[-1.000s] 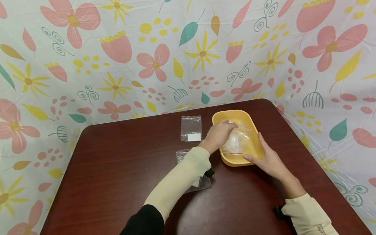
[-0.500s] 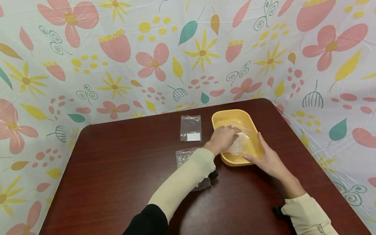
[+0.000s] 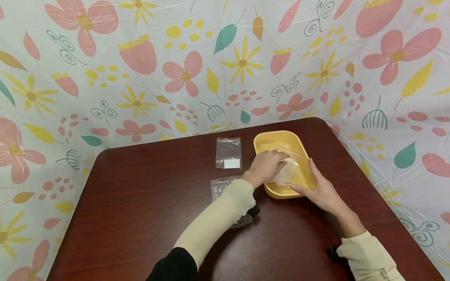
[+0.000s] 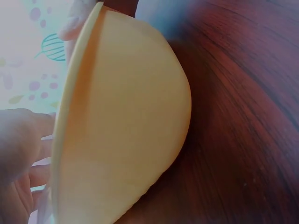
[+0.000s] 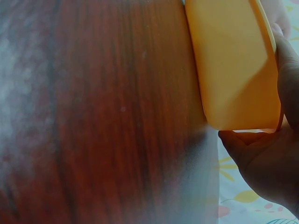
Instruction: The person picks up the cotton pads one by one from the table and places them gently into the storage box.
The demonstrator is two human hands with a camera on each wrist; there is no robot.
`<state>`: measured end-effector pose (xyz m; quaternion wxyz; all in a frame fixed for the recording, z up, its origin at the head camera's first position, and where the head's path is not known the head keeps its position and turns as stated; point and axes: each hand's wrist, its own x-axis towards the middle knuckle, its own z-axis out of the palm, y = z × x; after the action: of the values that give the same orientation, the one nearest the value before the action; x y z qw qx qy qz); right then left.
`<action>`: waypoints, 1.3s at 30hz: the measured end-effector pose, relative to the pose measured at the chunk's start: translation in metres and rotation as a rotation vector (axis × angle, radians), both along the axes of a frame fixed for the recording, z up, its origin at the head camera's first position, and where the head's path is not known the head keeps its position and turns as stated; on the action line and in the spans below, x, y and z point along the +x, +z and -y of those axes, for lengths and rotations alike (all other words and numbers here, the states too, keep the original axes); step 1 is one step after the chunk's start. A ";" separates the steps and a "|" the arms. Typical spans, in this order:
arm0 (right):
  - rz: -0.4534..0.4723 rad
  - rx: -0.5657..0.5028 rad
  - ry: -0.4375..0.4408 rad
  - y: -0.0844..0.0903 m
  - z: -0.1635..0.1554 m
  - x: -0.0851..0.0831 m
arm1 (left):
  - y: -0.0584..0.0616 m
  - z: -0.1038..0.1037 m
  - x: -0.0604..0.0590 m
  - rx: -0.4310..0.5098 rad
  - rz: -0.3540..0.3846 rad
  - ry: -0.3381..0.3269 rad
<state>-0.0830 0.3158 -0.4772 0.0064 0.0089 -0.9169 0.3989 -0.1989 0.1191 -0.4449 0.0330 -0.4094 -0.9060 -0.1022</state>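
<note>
A yellow plastic bin (image 3: 277, 136) stands at the table's back right, with clear zip bags (image 3: 286, 171) lying in it. My left hand (image 3: 265, 166) reaches over the bin's left rim, its bent fingers down among the bags. Whether the fingertips pinch a bag is hidden; the left wrist view has the bin's outer wall (image 4: 131, 102) in front. With my right hand (image 3: 325, 195) I hold the bin at its near right corner, thumb at the near end and fingers along the right side. In the right wrist view, that thumb (image 5: 238, 144) touches the bin's end.
Left of the bin, a clear zip bag (image 3: 228, 154) with a white label lies flat on the dark wooden table (image 3: 140, 203). Nearer to me, more bag plastic (image 3: 221, 185) lies partly under my left forearm. A flowered cloth (image 3: 183, 105) hangs behind the table.
My left hand has shifted slightly right and toward me within the bin, and the bags under it have moved a little. My right hand and the bin stay put.
</note>
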 end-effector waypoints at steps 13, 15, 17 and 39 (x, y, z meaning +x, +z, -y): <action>-0.004 0.014 0.012 -0.001 -0.001 -0.002 | 0.006 0.049 0.009 0.086 -0.051 -0.033; -0.002 0.013 0.011 0.000 -0.002 -0.002 | 0.004 0.060 0.011 0.126 -0.036 -0.032; 0.000 0.011 0.011 0.001 -0.002 -0.001 | 0.002 0.071 0.012 0.158 -0.017 -0.016; 0.018 0.017 0.006 -0.001 0.001 -0.001 | -0.046 0.210 0.066 0.365 0.302 0.184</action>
<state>-0.0843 0.3153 -0.4786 -0.0029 0.0083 -0.9203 0.3910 -0.1324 -0.0908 -0.4913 -0.0201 -0.2925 -0.9007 -0.3207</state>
